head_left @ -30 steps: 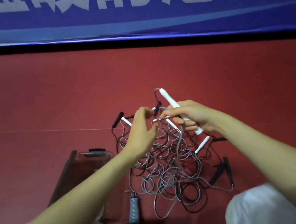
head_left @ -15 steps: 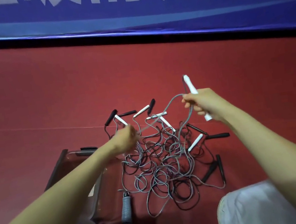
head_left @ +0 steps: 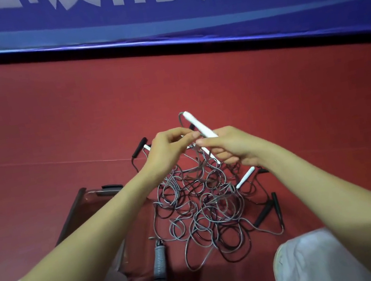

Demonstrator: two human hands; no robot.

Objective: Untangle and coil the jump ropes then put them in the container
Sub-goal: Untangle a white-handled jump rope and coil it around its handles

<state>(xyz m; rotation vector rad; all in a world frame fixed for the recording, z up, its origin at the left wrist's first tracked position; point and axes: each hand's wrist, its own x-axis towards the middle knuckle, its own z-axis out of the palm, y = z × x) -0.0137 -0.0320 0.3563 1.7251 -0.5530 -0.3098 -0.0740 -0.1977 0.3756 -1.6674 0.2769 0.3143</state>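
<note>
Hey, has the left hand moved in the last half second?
Yes. The left hand has lifted off the rope tangle, up and right from the black handle on the floor, to the right hand gripping the white handle.

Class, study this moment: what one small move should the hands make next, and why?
Probably lift the white handle with the right hand while the left hand, which seems to pinch its grey cord, slides the cord free: that cord runs down into the tangled pile.

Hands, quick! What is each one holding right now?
Left hand: pinches the grey cord beside the white handle.
Right hand: grips the white handle.
</note>
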